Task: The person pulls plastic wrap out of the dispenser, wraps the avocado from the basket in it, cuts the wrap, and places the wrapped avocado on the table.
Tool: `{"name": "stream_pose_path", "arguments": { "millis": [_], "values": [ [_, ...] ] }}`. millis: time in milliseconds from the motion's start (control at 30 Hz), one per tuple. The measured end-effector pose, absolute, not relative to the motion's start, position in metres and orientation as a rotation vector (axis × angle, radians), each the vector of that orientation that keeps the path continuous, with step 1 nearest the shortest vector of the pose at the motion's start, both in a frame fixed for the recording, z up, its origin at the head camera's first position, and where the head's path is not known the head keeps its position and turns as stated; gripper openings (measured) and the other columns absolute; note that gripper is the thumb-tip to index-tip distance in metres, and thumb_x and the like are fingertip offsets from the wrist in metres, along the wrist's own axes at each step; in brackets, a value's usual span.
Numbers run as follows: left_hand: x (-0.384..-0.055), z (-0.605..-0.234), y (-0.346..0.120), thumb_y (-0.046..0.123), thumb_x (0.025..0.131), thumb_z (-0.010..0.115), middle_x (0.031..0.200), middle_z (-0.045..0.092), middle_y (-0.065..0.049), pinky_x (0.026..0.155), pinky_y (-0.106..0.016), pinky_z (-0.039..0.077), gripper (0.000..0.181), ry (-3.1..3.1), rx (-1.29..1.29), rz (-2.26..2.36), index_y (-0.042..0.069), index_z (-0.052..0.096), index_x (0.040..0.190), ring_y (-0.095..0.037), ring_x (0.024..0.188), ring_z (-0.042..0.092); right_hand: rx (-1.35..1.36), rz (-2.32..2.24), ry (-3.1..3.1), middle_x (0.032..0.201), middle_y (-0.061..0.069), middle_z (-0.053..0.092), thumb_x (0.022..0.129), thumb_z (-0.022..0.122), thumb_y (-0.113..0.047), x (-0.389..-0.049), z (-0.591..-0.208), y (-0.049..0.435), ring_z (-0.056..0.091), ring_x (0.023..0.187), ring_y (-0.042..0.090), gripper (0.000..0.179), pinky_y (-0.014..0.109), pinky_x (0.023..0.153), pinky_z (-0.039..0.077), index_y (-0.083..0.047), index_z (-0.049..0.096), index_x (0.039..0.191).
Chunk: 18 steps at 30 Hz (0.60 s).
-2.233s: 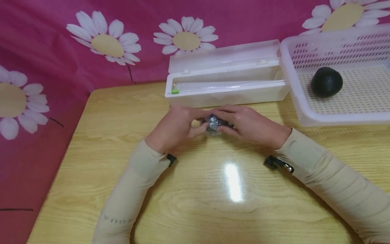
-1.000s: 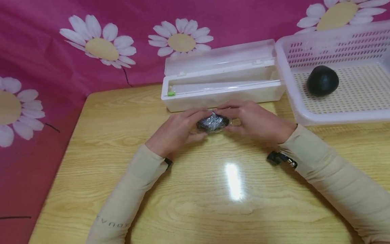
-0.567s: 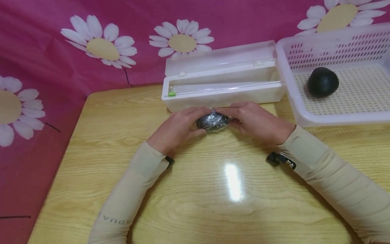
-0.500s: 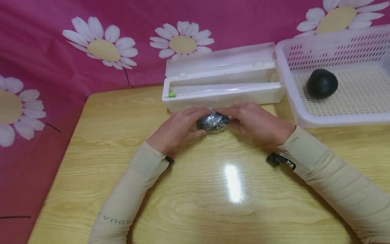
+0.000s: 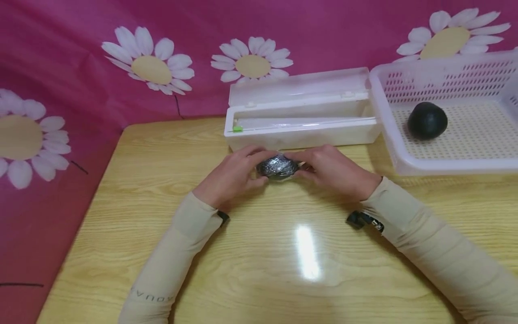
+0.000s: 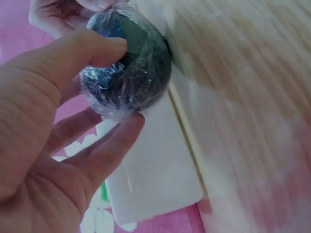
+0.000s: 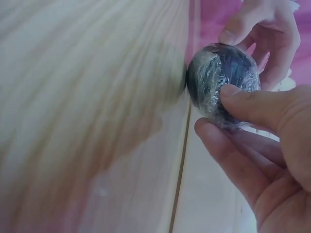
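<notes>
Between both hands, a dark rounded object [image 5: 277, 166] wrapped in crinkled clear cling film touches the wooden table. What kind of thing is inside the film, I cannot tell. My left hand [image 5: 232, 176] grips its left end, with the thumb on the near side and fingers at the far side. From the other end, my right hand [image 5: 333, 171] holds it between thumb and fingers. In the left wrist view the left thumb presses on the shiny film [image 6: 129, 73]. The right wrist view shows the right thumb lying across the wrapped surface [image 7: 214, 80].
Just behind the hands stands a long white cling film box [image 5: 303, 137], lid raised, with a film roll and a green slider [image 5: 237, 128] in it. At the right, a white perforated basket [image 5: 457, 166] holds a smooth black rounded object [image 5: 427, 120]. A pink flowered cloth hangs behind.
Earlier the fingers covered more of the wrapped object; now more of it shows between the hands. The right fingers have shifted to its right end. The head view has tilted slightly.
</notes>
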State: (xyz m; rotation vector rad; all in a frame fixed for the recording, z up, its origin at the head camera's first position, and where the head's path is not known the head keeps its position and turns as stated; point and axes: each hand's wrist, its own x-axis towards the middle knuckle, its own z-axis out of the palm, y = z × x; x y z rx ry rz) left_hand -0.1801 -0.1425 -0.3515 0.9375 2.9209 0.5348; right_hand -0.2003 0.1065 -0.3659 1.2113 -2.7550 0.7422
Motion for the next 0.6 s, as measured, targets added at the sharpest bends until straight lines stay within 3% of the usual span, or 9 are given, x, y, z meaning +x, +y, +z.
{"name": "stream_pose_path", "arguments": {
  "millis": [267, 600],
  "values": [
    [-0.176, -0.348, -0.161, 0.022, 0.086, 0.072, 0.141, 0.051, -0.001, 0.113, -0.038, 0.041, 0.060, 2.938, 0.834, 0.484, 0.024, 0.050, 0.142, -0.019, 0.131, 0.039, 1.222, 0.752, -2.767, 0.118, 0.006, 0.072, 0.087, 0.072, -0.017, -0.203, -0.369, 0.080, 0.069, 0.091, 0.016, 0.047, 0.035, 0.082, 0.057, -0.015, 0.061, 0.133],
    [-0.170, -0.336, -0.186, 0.014, 0.084, 0.075, 0.143, 0.049, -0.004, 0.113, -0.042, 0.042, 0.063, 2.877, 0.737, 0.517, 0.020, 0.051, 0.141, -0.023, 0.131, 0.047, 1.271, 0.777, -2.752, 0.117, 0.005, 0.072, 0.089, 0.070, -0.015, -0.204, -0.370, 0.044, 0.067, 0.093, 0.015, 0.042, 0.034, 0.083, 0.056, -0.010, 0.062, 0.130]
  ]
}}
